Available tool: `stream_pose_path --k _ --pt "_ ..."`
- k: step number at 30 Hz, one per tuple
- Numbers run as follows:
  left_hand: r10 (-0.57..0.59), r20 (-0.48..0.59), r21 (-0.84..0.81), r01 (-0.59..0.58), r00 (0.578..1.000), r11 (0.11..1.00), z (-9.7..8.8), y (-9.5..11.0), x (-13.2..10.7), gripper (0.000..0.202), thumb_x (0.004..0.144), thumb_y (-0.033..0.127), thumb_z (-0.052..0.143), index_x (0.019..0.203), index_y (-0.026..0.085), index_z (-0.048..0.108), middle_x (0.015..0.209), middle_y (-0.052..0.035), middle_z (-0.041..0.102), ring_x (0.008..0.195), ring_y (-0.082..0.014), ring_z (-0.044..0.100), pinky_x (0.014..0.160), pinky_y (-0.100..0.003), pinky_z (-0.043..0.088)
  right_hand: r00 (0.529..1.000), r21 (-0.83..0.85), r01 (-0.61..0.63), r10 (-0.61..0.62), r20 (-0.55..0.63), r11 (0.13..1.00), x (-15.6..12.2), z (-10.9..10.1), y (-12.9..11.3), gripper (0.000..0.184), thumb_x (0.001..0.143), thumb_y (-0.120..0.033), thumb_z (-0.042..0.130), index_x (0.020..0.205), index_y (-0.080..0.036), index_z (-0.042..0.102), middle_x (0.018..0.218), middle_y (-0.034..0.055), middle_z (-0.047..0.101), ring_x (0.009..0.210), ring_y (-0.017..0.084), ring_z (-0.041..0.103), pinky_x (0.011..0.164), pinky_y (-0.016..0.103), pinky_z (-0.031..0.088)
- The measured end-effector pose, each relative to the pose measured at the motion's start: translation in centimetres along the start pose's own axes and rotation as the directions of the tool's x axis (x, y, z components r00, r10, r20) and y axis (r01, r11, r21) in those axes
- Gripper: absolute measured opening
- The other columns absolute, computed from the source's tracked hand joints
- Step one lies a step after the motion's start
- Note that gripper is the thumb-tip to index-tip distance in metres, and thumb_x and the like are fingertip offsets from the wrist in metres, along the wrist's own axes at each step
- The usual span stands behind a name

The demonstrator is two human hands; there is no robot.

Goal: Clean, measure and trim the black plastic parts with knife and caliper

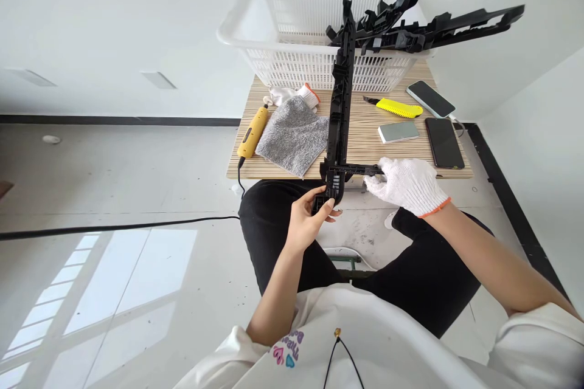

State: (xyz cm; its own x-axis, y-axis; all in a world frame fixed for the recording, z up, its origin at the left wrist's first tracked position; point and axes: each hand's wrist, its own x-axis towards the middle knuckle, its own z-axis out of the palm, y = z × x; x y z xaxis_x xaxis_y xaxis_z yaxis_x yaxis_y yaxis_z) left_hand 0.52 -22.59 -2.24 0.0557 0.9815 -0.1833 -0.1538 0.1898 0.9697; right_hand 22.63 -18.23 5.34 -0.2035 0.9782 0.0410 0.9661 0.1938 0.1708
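My bare left hand [309, 217] grips the near end of a long black plastic part [342, 103] that stretches away over the small wooden table [365, 134]. My right hand [408, 185], in a white knit glove, pinches a black caliper [358, 169] laid crosswise against the part's near end. Both hands hover just past the table's front edge, above my knees.
A white mesh basket [274, 30] at the back of the table carries more black parts [438, 27]. On the table lie a yellow tool [252, 132], a grey cloth [294, 134], a white glove [292, 95], a yellow knife [399, 108], two phones [444, 141] and a small silver box [398, 131].
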Motion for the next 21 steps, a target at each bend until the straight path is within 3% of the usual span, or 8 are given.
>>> stream_pose_path --k 21 --pt "-0.005 0.001 -0.002 0.005 1.0 1.0 -0.15 0.07 0.15 0.059 0.075 0.051 0.081 0.115 0.01 0.067 0.091 -0.0117 0.077 0.066 -0.0265 0.077 0.052 -0.03 0.062 0.999 0.005 -0.006 0.006 0.049 1.0 0.15 -0.32 -0.08 0.061 0.09 -0.062 0.034 0.091 -0.014 0.071 0.062 0.0114 0.066 0.06 0.025 0.063 0.054 0.029 0.017"
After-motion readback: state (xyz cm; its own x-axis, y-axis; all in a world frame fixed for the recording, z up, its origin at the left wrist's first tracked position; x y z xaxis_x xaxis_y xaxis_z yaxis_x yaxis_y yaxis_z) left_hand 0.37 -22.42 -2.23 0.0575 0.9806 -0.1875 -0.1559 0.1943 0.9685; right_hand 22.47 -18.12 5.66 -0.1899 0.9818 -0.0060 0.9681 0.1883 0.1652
